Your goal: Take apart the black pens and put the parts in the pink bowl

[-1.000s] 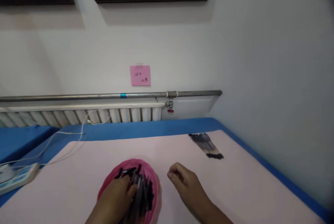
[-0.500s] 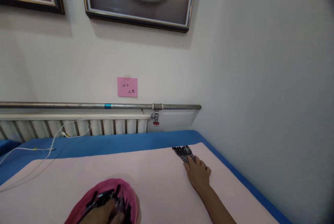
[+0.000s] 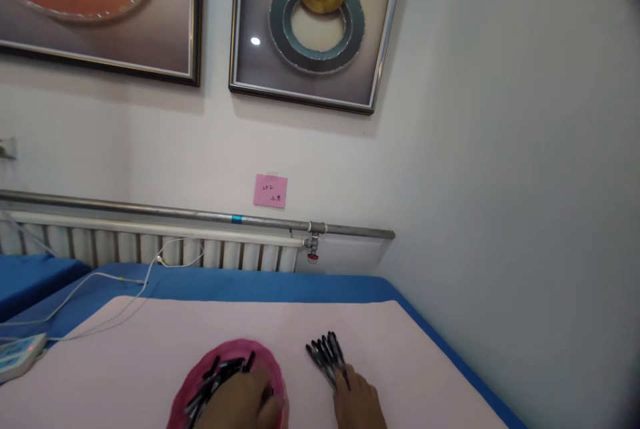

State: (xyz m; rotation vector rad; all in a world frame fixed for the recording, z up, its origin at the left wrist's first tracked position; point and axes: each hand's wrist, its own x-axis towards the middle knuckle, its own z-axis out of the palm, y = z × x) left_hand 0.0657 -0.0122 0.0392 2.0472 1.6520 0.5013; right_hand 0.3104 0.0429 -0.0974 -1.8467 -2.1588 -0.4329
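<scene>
A pink bowl (image 3: 200,377) full of black pens sits at the bottom middle of the pale pink mat (image 3: 150,336). My left hand (image 3: 245,404) lies inside the bowl on the pens, with its fingers largely cut off by the frame edge. Just right of the bowl, a row of black pens (image 3: 325,354) lies on the mat. My right hand (image 3: 357,404) rests flat on the near ends of those pens, fingers stretched out over them.
A blue cloth (image 3: 240,286) covers the table under the mat. A white power strip (image 3: 17,357) with cables lies at the left edge. A radiator and pipe (image 3: 200,216) run along the wall, with a pink sticky note (image 3: 271,190) and framed pictures above. A wall stands close on the right.
The camera has tilted up and shifted. My right hand has slid the row of pens from the far right of the mat toward me, close beside the bowl. The left hand stays in the bowl.
</scene>
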